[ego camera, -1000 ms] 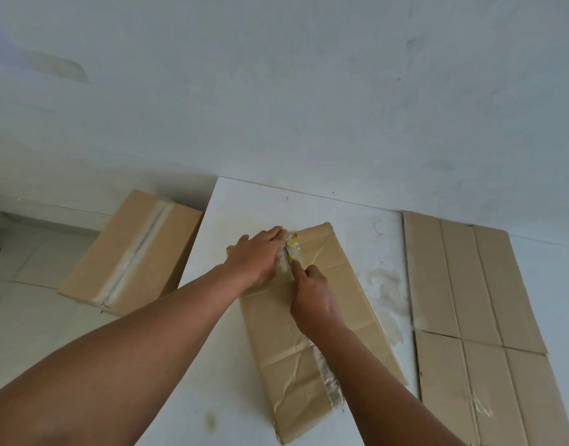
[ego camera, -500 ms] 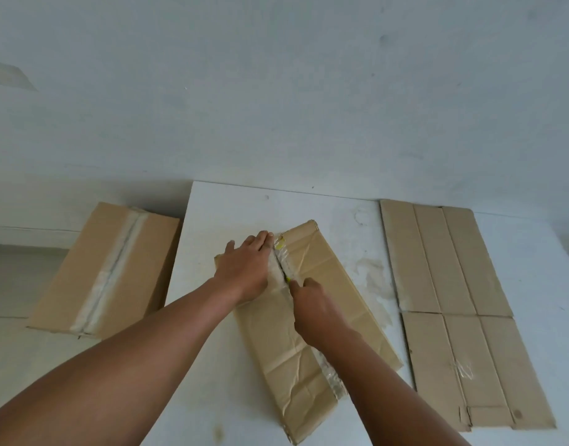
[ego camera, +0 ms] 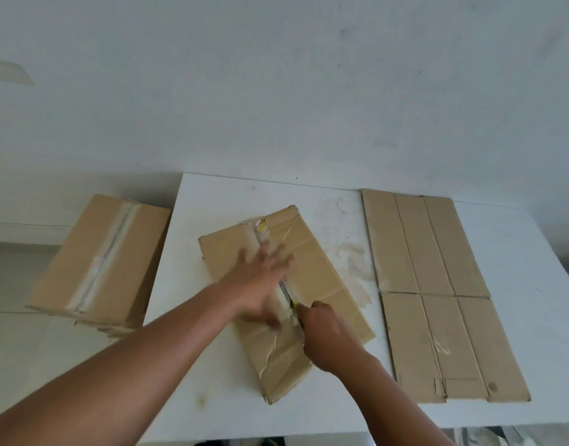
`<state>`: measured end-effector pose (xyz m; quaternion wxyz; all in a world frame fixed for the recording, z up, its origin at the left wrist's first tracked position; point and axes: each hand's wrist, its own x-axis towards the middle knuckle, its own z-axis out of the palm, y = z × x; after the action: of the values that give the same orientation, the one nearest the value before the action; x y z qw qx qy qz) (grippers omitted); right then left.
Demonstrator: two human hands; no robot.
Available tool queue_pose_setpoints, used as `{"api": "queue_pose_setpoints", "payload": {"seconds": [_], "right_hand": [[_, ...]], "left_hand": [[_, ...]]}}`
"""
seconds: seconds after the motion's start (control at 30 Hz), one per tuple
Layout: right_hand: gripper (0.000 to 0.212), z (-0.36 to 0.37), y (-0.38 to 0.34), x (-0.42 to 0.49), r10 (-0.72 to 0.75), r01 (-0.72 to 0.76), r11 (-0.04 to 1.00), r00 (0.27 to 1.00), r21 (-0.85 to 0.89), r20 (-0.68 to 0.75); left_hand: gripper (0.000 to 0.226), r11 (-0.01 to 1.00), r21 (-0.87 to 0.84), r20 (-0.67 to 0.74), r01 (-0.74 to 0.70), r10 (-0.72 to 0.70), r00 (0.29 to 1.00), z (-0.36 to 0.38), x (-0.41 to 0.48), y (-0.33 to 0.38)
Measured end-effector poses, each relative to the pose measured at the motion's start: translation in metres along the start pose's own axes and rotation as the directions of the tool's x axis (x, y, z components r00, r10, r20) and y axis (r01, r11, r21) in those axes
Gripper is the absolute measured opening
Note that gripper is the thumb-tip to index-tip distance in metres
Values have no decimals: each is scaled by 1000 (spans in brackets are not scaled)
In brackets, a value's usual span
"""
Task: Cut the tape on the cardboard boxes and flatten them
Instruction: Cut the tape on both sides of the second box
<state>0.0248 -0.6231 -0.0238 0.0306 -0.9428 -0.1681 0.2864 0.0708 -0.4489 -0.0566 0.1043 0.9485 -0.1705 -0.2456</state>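
Box [ego camera: 328,272] on table [ego camera: 218,201], my left hand [ego camera: 260,284] spread flat on it (blurred), my right hand [ego camera: 328,339] gripping cutter [ego camera: 289,297] at tape [ego camera: 261,235].

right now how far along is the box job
Done: one flat box lies on the table's right side. In hand: the right hand grips a cutter partway along the middle box's taped seam, while the left hand presses it down. Left: finish this cut, flatten it, then the taped box at the left.
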Motion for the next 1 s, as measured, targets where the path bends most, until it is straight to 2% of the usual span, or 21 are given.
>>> {"api": "queue_pose_setpoints", "payload": {"seconds": [0.03,0.1,0.23,0.43,0.7,0.83,1.0], "right_hand": [[42,0,2,0,-10,10,1000,1000,8,-4],[38,3,6,-2,-16,16,1000,1000,23,-12],[38,14,17,-21,-35,35,999,999,18,-5],[36,26,38,-63,-98,99,995,995,34,-10],[33,30,58,-95,-97,95,995,992,25,84],[36,35,63,-101,-65,62,997,996,52,60],[47,38,66,-105,-42,37,992,998,118,38]], "left_hand": [[149,998,30,77,-50,48,996,7,-12,19],[163,996,60,156,-66,56,986,27,-30,48],[168,993,117,136,12,-28,990,57,-42,65],[159,986,160,97,50,-66,993,63,-49,79],[151,990,122,120,73,-87,989,57,-49,83],[143,991,127,108,40,-54,993,51,-48,85],[136,977,214,129,-16,-12,992,44,-44,81]]}}
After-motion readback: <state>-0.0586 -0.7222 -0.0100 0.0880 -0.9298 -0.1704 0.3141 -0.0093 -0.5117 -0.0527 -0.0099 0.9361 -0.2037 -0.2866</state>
